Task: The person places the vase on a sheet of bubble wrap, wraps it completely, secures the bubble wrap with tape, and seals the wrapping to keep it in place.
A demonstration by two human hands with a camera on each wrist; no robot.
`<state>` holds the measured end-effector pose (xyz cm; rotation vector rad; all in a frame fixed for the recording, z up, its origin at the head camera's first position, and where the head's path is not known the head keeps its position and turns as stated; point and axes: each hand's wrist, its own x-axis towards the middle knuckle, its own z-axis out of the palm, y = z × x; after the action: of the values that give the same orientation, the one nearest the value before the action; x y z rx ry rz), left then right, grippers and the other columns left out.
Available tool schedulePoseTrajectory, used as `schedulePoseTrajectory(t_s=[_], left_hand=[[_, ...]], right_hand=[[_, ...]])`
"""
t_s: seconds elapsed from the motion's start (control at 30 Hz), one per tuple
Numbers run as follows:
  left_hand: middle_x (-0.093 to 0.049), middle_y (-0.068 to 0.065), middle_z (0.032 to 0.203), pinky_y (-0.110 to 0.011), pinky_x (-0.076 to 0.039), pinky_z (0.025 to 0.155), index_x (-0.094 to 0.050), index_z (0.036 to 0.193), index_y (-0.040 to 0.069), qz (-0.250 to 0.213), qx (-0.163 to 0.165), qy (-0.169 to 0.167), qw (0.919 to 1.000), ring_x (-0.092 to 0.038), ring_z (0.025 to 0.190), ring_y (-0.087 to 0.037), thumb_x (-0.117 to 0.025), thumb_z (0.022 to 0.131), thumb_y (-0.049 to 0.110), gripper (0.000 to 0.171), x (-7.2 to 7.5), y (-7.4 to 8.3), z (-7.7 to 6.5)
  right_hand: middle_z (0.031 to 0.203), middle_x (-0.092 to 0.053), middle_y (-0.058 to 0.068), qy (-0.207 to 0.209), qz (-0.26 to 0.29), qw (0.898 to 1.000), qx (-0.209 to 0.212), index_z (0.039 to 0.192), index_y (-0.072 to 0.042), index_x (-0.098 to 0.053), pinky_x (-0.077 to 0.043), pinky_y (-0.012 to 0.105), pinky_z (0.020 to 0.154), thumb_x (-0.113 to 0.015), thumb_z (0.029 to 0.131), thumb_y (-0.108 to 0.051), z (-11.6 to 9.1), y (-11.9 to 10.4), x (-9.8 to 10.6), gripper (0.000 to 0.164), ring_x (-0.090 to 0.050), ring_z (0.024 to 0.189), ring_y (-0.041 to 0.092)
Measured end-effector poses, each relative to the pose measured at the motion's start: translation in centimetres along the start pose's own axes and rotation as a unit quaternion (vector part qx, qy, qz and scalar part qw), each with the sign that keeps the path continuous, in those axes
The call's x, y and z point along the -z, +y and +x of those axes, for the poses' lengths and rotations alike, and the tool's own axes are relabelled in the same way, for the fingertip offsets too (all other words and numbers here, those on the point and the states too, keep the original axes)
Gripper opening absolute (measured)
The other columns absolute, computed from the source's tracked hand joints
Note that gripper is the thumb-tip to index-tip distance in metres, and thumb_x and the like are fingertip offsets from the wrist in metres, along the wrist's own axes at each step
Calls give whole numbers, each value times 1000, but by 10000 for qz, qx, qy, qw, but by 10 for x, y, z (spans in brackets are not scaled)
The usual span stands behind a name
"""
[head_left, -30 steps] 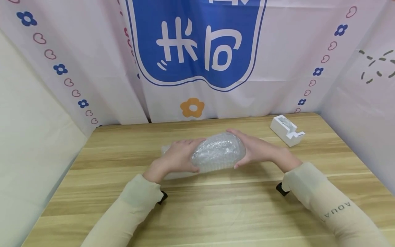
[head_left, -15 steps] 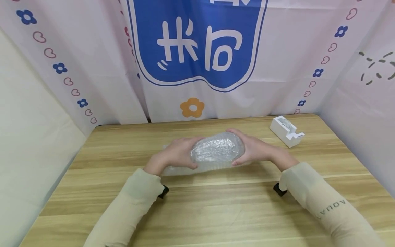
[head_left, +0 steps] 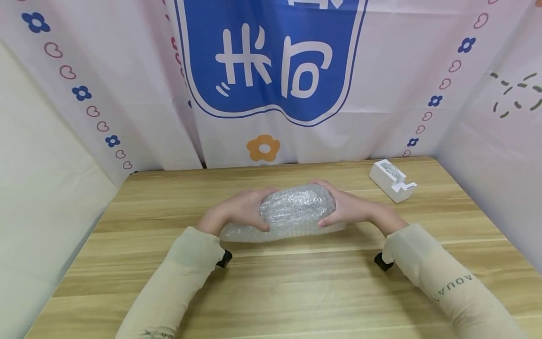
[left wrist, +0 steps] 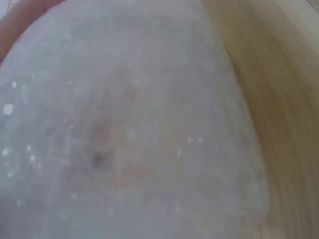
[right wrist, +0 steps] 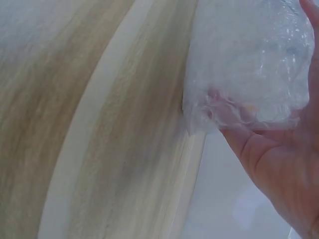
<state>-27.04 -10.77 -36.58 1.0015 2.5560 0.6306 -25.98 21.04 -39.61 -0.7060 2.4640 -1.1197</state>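
Observation:
A rounded bundle of clear bubble wrap (head_left: 298,207) lies across the middle of the wooden table, its top glossy and crinkled. My left hand (head_left: 245,209) grips its left end, thumb on the near side. At the opposite end, my right hand (head_left: 347,206) holds it between thumb and fingers. A flatter part of the wrap spreads out under both hands. Up close in the left wrist view, the bubble wrap (left wrist: 164,114) fills most of the frame; whatever it encloses is blurred. The right wrist view has my right hand (right wrist: 279,169) cupped around the bundle's end.
A white tape dispenser (head_left: 391,181) with a roll of clear tape stands at the table's back right. Behind the table's (head_left: 288,292) far edge hangs a printed cloth (head_left: 228,141), with pale walls on both sides.
Both hands have shifted slightly left with the bundle. More of the flat bubble wrap shows below the left hand and to the right, under the right hand. The tape dispenser has stayed put.

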Motion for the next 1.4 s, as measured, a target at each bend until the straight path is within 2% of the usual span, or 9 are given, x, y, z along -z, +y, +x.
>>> schedulePoseTrajectory(t_s=[0.3, 0.37, 0.47, 0.6, 0.8, 1.0, 1.17, 1.3, 1.4], left_hand=[[-43, -16, 157, -43, -51, 98, -30, 161, 7, -599, 115, -439, 9972, -62, 93, -17, -88, 74, 17, 105, 3, -6, 3], [-44, -15, 156, -43, -50, 99, -30, 161, 7, -677, 129, -486, 9964, -61, 97, -19, -88, 74, 17, 105, 4, -8, 4], [-41, -14, 159, -46, -44, 109, -29, 161, 9, -815, 215, -526, 9951, -57, 118, -24, -88, 74, 17, 105, 4, -11, 6], [-28, -12, 166, -53, -31, 118, -26, 163, 12, -1198, 341, -511, 9909, -37, 144, -33, -87, 75, 14, 108, 3, -14, 5], [-23, -3, 168, -57, -29, 117, -26, 164, 27, -1461, 177, -289, 9887, -27, 150, -31, -87, 73, 9, 111, 3, -15, 1], [-28, 1, 166, -55, -29, 118, -32, 162, 27, -979, -160, 98, 9950, -26, 151, -27, -90, 75, 15, 106, 2, -14, -4], [-36, -2, 163, -64, -30, 115, -35, 161, 27, 2, -338, 501, 9982, -30, 148, -30, -90, 80, 26, 97, -1, -10, -12], [-38, -5, 162, -74, -29, 109, -34, 161, 26, 860, -494, 773, 9921, -33, 147, -34, -85, 85, 36, 92, -4, -5, -21], [-36, -8, 163, -73, -34, 107, -32, 162, 22, 1397, -757, 908, 9831, -37, 145, -35, -80, 91, 37, 88, -8, -3, -26]], right_hand=[[153, -36, 30, -133, 25, 9998, -124, 163, -20, -12, -34, 67, 110, -87, 80, -33, -1, 3, -1, 113, -46, 133, 46], [153, -36, 30, -181, 4, 9997, -144, 164, -20, -11, -35, 67, 110, -86, 82, -34, 0, 3, -1, 112, -46, 133, 46], [154, -35, 29, -294, 7, 9994, -166, 164, -18, -9, -35, 66, 110, -83, 85, -35, 0, 2, 2, 110, -45, 134, 45], [158, -31, 27, -462, -13, 9987, -209, 163, -16, -8, -29, 65, 114, -81, 87, -38, 2, -1, 6, 108, -37, 140, 44], [160, -28, 25, -607, 57, 9978, -250, 164, -15, -6, -24, 64, 117, -79, 88, -38, 4, -3, 9, 107, -32, 144, 43], [160, -27, 25, -681, 110, 9973, -248, 163, -13, -6, -24, 64, 117, -78, 88, -38, 5, -5, 11, 108, -31, 145, 42], [159, -29, 25, -692, 159, 9971, -282, 163, -12, -8, -25, 61, 117, -79, 88, -38, 6, -4, 13, 107, -33, 143, 41], [159, -29, 25, -727, 294, 9966, -234, 163, -10, -9, -25, 60, 118, -79, 88, -36, 9, -3, 14, 106, -33, 143, 41], [158, -28, 24, -792, 392, 9959, -169, 163, -7, -8, -25, 60, 118, -78, 88, -35, 10, -1, 14, 106, -33, 142, 40]])
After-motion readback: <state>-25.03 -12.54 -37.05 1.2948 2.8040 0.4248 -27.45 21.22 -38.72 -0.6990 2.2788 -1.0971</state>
